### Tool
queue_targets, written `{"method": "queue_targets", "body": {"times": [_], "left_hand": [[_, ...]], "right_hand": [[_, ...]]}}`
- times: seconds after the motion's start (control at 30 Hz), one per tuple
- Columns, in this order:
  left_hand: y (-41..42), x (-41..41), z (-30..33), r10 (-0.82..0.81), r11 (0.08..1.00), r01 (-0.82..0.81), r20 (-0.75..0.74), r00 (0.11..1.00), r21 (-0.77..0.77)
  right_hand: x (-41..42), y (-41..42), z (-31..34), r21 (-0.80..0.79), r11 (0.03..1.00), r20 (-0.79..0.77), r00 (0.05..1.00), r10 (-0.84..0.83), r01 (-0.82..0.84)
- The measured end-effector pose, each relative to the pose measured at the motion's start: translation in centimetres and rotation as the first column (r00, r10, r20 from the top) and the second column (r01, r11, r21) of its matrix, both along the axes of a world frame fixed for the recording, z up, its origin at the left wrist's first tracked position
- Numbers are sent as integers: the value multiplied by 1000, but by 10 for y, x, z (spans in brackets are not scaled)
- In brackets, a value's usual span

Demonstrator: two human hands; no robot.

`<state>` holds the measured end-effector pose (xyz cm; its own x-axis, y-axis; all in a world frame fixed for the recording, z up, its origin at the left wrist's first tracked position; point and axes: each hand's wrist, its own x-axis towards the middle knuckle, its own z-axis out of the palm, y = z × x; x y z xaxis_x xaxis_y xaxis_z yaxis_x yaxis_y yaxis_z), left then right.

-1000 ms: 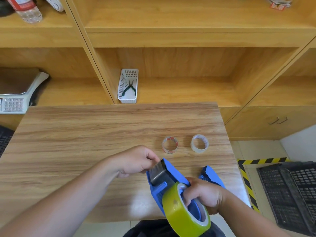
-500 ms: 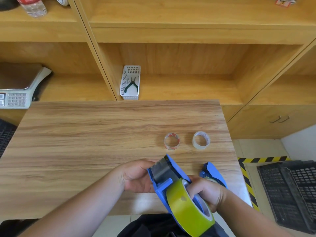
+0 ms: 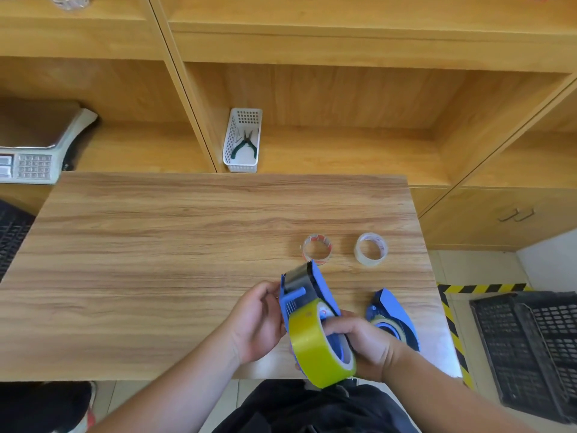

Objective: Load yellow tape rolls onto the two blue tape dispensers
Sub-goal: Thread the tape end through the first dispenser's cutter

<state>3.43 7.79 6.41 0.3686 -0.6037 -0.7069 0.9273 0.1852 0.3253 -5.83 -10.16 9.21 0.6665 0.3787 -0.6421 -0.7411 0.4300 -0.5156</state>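
1. Right hand [image 3: 365, 345] grips the yellow tape roll [image 3: 318, 348] on the blue tape dispenser [image 3: 304, 295]; left hand [image 3: 256, 320] clasps its frame, above the table's near edge.
2. Roll may slip off if pushed crooked.
3. Second dispenser [image 3: 392, 317] lies just beyond, apparently loaded.

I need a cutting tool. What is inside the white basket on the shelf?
The white basket holds green-handled pliers and a thin metal piece beside them. Its near wall hides whatever lies at the bottom front.
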Motion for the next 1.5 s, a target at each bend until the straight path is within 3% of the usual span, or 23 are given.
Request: {"method": "queue_targets", "body": {"times": [0.13,0.3,0.47,0.57,0.7,0.9,1.1,1.5], "left_hand": [[3,-6,-3,57,998,-56,-56,997,24],[9,-9,-27,66,985,-46,-119,991,165],[16,-19,-63,62,871,-81,56,997,485],[25,-24,-70,41,811,-123,154,987,572],[31,-34,-75,-84,805,-66,224,971,590],[29,-39,-85,-234,790,91,162,959,606],[25,-31,-91,-255,793,144,108,961,593],[21,-30,-111,-260,808,165,89,962,566]], "right_hand": [[-5,9,-12,-166,986,-14,1000,-24,21],[-2,13,-27,-362,932,12,999,31,-25],[-1,13,-54,-602,793,-18,994,106,-95],[2,11,-73,-685,721,-58,995,86,-103],[6,11,-106,-751,648,-119,991,61,-130],[17,13,-143,-824,522,-182,976,123,-220],[27,15,-162,-867,422,-197,960,197,-264],[32,23,-176,-903,346,-192,960,202,-253]]}}
